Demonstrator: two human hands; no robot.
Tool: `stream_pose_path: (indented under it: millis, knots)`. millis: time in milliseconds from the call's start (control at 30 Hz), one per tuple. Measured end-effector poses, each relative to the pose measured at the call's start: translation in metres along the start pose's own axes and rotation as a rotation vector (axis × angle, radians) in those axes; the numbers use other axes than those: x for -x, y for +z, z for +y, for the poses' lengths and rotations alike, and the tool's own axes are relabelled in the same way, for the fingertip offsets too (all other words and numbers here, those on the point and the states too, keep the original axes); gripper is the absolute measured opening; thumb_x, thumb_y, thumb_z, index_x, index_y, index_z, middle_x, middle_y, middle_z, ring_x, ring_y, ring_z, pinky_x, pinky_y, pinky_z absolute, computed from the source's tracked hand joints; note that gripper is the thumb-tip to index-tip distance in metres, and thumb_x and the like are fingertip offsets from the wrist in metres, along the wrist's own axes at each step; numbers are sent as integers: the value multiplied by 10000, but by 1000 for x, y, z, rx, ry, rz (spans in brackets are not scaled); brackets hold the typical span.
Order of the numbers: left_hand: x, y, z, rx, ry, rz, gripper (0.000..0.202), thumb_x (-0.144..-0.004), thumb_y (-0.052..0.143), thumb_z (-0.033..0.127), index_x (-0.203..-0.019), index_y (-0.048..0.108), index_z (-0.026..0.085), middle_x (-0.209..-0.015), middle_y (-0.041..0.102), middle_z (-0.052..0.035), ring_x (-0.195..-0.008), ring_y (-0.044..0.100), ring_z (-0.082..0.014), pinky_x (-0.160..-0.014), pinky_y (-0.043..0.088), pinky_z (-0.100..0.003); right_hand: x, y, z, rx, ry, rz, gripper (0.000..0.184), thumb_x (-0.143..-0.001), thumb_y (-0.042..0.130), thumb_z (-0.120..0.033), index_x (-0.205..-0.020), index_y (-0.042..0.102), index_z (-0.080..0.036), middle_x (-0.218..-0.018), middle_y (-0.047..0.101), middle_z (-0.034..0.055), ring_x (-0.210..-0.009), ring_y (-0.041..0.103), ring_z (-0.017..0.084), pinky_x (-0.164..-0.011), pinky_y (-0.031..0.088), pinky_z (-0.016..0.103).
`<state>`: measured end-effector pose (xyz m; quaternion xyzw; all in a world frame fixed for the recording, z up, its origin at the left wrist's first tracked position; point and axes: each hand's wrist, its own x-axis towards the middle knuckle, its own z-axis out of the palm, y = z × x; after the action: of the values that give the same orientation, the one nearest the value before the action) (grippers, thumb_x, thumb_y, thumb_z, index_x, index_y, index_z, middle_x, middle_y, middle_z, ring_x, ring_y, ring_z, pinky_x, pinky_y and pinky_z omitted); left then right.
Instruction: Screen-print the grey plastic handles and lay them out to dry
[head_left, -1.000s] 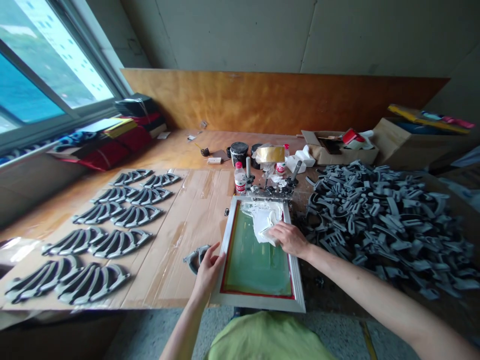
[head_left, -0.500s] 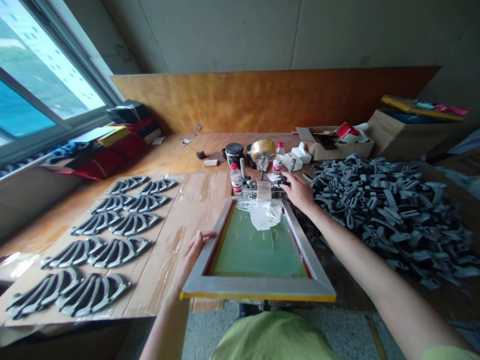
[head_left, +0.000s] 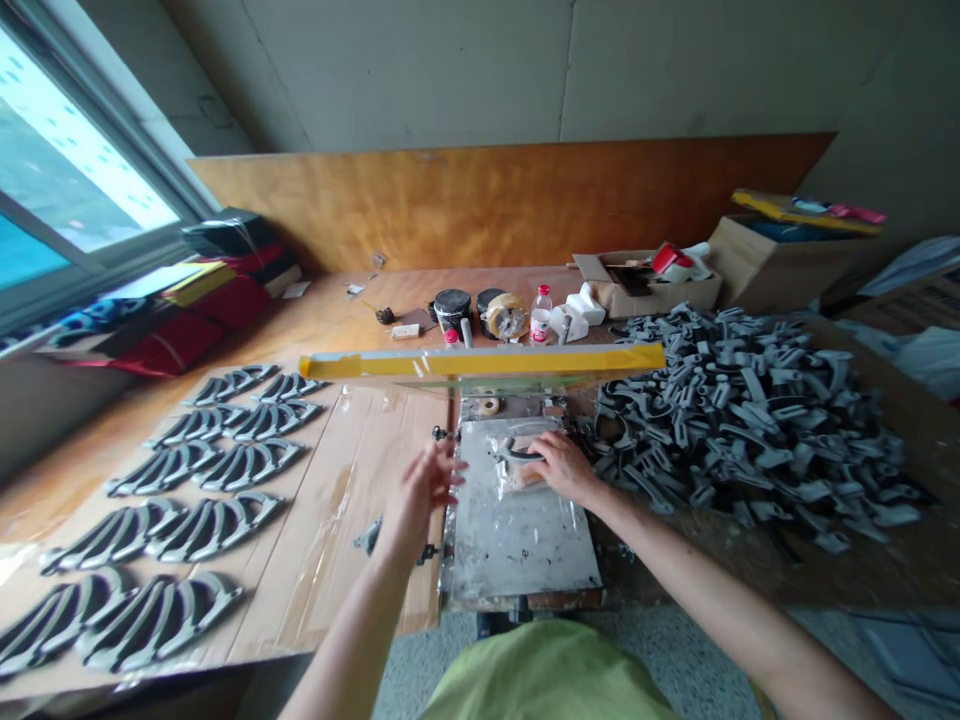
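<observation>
The silk-screen frame (head_left: 480, 365) is tipped up, so its yellow-taped front edge faces me. Below it lies a flat metal base plate (head_left: 517, 545), stained with dark specks. A small grey curved plastic part (head_left: 517, 452) rests on a tape-covered holder (head_left: 514, 480) on the plate. My right hand (head_left: 564, 466) has its fingers closed at the right end of that part. My left hand (head_left: 431, 480) hovers by the plate's left edge, slightly blurred, fingers apart and holding nothing.
Rows of fanned grey parts (head_left: 217, 525) lie on cardboard (head_left: 322, 520) at left. A big heap of similar parts (head_left: 757, 430) covers the right side. Black tubs (head_left: 453, 310), a bottle (head_left: 541, 318) and an open box (head_left: 660, 290) stand behind.
The screen frame has swung up from lying flat, uncovering the base plate. My left hand has left its side; my right hand has come down from the hinge to the small part.
</observation>
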<state>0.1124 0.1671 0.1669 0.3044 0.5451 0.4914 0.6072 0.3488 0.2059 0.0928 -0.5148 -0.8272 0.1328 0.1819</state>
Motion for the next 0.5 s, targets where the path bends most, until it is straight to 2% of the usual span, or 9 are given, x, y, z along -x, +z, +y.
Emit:
stream_pose_path:
  millis: [33, 67, 133, 200, 267, 333, 400, 433, 500]
  knots:
    - [10, 4, -24, -63, -189, -96, 612, -776, 604, 664, -1124, 613, 160, -947, 721, -122, -732, 681, -206, -500, 489, -253, 6, 1, -17, -7, -38, 45, 75, -873, 673, -233, -937, 663, -194, -948, 621, 56, -932, 568, 205, -851, 467, 328]
    - [19, 6, -47, -66, -305, -122, 645, -775, 570, 702, -1129, 612, 164, -993, 723, -144, -790, 697, -247, -502, 502, -282, 13, 3, -34, -2, -99, 68, 72, -884, 659, -247, -933, 663, -193, -931, 618, 62, -923, 559, 212, -846, 468, 338]
    - [34, 3, -83, 11, -366, -90, 584, -783, 571, 685, -1033, 624, 160, -977, 725, -142, -856, 703, -262, -534, 512, -286, 26, 12, -59, -12, -342, 23, 102, -905, 631, -280, -956, 674, -202, -896, 623, 60, -894, 557, 216, -836, 468, 348]
    - [40, -19, -105, 46, -359, 51, 499, -793, 589, 641, -942, 615, 166, -902, 730, -119, -815, 709, -244, -524, 493, -262, 33, 18, -56, -43, -494, -36, 160, -929, 595, -284, -1054, 673, -222, -913, 645, 45, -897, 567, 202, -843, 467, 337]
    - [38, -61, -118, -9, -343, 220, 447, -819, 567, 607, -917, 610, 174, -870, 738, -103, -759, 714, -227, -517, 482, -253, 31, 12, -20, -21, -394, -45, 218, -948, 542, -193, -1124, 664, -230, -958, 669, 34, -922, 579, 177, -851, 464, 307]
    - [30, -116, -128, -119, -341, 416, 414, -860, 501, 584, -903, 613, 188, -831, 745, -84, -735, 714, -218, -532, 496, -263, 25, -5, 39, 130, -68, -40, 291, -907, 494, -44, -1043, 698, -201, -973, 678, 53, -946, 584, 171, -841, 460, 282]
    - [22, -166, -139, -217, -431, 585, 358, -886, 446, 538, -823, 592, 217, -711, 731, -53, -671, 703, -216, -520, 498, -276, 21, -26, 101, 332, 268, -88, 298, -872, 497, -17, -997, 715, -179, -1008, 675, 95, -990, 581, 190, -862, 455, 297]
    - [19, -185, -145, -266, -481, 638, 350, -889, 422, 519, -772, 581, 230, -644, 713, -39, -627, 692, -224, -493, 487, -284, 21, -36, 128, 355, 311, -109, 289, -867, 505, -25, -979, 723, -178, -1025, 675, 107, -1005, 584, 205, -862, 458, 317]
    - [14, -207, -153, -346, -552, 694, 341, -866, 431, 504, -663, 525, 247, -518, 654, -25, -539, 657, -242, -442, 461, -298, 23, -48, 166, 377, 343, -144, 275, -856, 533, -42, -944, 735, -207, -1104, 674, 103, -1082, 570, 227, -901, 449, 359]
